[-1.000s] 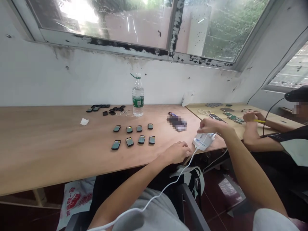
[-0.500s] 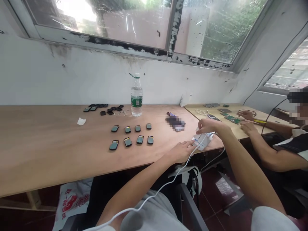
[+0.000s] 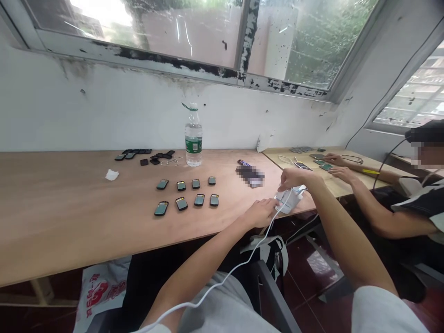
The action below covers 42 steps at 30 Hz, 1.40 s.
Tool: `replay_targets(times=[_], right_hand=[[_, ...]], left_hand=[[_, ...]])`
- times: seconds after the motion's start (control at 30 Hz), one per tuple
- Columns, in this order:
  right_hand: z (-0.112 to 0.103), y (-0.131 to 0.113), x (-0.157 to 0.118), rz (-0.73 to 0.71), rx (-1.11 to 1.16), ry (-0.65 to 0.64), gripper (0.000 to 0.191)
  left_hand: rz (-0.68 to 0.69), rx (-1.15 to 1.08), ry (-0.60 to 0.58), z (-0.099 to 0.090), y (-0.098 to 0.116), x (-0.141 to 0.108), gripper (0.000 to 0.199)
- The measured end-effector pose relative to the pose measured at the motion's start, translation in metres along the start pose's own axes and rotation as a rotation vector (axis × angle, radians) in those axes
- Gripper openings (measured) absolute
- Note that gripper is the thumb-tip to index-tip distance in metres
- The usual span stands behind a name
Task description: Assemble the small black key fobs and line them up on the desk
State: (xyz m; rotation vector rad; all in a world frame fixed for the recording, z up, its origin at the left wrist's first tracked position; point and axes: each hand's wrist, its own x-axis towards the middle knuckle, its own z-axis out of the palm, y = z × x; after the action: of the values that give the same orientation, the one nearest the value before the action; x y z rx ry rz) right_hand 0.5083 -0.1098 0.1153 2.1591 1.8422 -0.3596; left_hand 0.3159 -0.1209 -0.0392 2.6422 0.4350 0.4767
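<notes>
Fingers of the right hand (image 3: pixel 294 177), seen in the head view, bend down over the far left part of a white, boxy object (image 3: pixel 290 203); whether they grip it, I cannot tell. The left hand (image 3: pixel 261 213) lies at its left side, fingers stretched toward it and seemingly touching; their hold is unclear too. The white object sits near the front edge of the light-brown wooden desk (image 3: pixel 86 208), just right of the left fingers and below the right ones, so both hands are about equally near. Its long axis is hard to judge under the hand and a thin white cable (image 3: pixel 239 266). Well to the left, eight small black-rimmed rectangular pieces (image 3: pixel 199 200) stand in two rows, with a clear plastic bottle (image 3: pixel 193 145) behind. Beyond are a white wall (image 3: pixel 138 111) and a grey-framed window (image 3: pixel 194 37); a co-worker (image 3: pixel 378 208) sits to the right.
</notes>
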Motion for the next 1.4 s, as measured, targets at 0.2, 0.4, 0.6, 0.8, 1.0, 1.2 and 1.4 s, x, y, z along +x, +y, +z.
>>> replay_targets(times=[0.2,0.4,0.6,0.8,1.0,1.2,1.4], right_hand=[[0.003,0.005,0.004,0.004,0.046,-0.002,0.025],[-0.001,0.008,0.007,-0.009,0.080,-0.031,0.024],[0.011,0.022,-0.001,-0.061,0.234,0.069,0.057],[0.059,0.066,-0.048,-0.152,0.907,0.454,0.082],[0.093,0.073,-0.063,-0.225,0.851,0.461,0.083],[0.089,0.055,-0.051,-0.180,0.625,0.438,0.072],[0.092,0.051,-0.052,-0.141,0.567,0.526,0.060]], left_hand=[[-0.018,0.002,0.063,0.005,0.000,0.004,0.037],[-0.025,-0.053,0.080,0.006,-0.001,0.007,0.036],[-0.071,-0.363,0.175,0.010,-0.007,0.016,0.036],[-0.147,-0.380,0.471,0.023,-0.004,0.036,0.063],[-0.147,-0.463,0.414,0.030,0.005,0.056,0.126],[-0.290,-0.389,0.335,0.027,0.012,0.058,0.115],[-0.309,-0.298,0.315,0.027,0.015,0.056,0.102]])
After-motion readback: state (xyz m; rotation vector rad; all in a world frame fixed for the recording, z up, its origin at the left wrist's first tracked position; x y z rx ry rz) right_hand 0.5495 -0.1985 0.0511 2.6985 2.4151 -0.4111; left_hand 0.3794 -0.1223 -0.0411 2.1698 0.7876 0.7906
